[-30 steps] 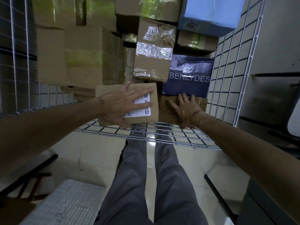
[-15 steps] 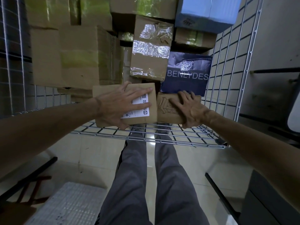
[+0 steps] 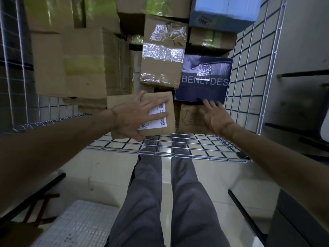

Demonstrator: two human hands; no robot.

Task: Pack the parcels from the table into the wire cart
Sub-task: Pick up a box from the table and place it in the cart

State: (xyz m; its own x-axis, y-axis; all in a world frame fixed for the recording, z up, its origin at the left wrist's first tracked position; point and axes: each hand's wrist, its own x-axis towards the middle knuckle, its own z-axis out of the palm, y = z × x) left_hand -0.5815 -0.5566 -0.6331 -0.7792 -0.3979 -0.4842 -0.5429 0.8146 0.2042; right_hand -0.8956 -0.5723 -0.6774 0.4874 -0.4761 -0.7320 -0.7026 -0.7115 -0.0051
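My left hand [image 3: 136,114] holds a flat brown parcel [image 3: 168,111] with a white label, fingers spread over its top and thumb under its near edge, just inside the near wall of the wire cart [image 3: 178,152]. Beside it on the right lies a small brown box [image 3: 190,118] with a printed drawing. My right hand [image 3: 216,116] rests on that box with straight fingers whose tips reach the lower edge of the dark blue BENLYDES box [image 3: 204,81].
The cart holds several stacked cardboard boxes [image 3: 71,63], a taped box [image 3: 162,54] and a pale blue box [image 3: 224,11]. Wire side walls [image 3: 249,68] stand right and left. My legs [image 3: 160,202] are below, a white crate [image 3: 74,227] at bottom left.
My right hand slid forward over the small brown box until its fingertips met the blue box. My left hand kept its hold on the labelled parcel, shifting only slightly.
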